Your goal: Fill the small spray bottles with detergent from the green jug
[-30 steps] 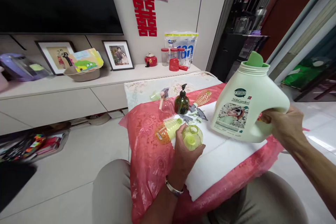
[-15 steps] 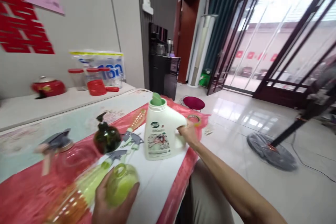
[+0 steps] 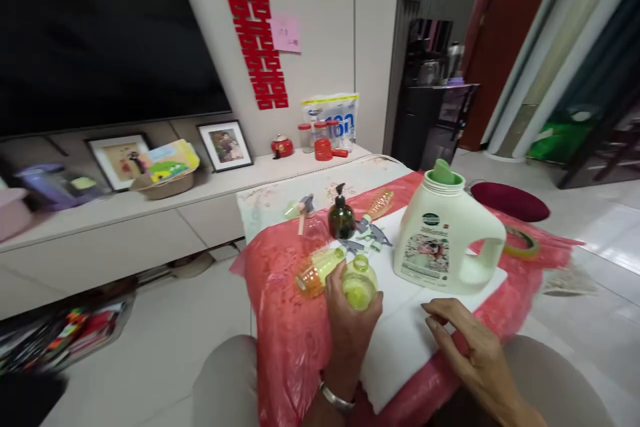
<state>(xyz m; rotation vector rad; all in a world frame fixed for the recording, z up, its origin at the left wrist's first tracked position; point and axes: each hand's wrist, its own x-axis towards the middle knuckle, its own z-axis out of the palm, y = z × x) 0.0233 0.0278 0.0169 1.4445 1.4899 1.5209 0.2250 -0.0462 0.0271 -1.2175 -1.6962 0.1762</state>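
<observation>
My left hand [image 3: 345,330] is wrapped round a small see-through yellow-green bottle [image 3: 360,283] with an uncapped neck and liquid inside. My right hand [image 3: 473,350] is free, thumb and forefinger apart, in front of a large cream detergent jug [image 3: 425,233]. The jug stands upright on a white sheet [image 3: 400,340], a green piece in its mouth. Behind the small bottle lie grey trigger spray heads [image 3: 376,235]. A dark green pump bottle [image 3: 342,220] stands farther back. Beside my left hand lies a yellow-and-orange bottle [image 3: 316,272].
Red plastic film [image 3: 285,327] covers much of the table. A pink spray bottle [image 3: 314,225] stands at the left, a roll of tape [image 3: 521,242] at the right. A stool with a dark red seat [image 3: 510,200] is beyond. Red-lidded jars [image 3: 320,130] stand on the back cabinet.
My right hand has let go of the jug's handle and come down in front of it. My left hand still holds the small bottle. The view has swung left.
</observation>
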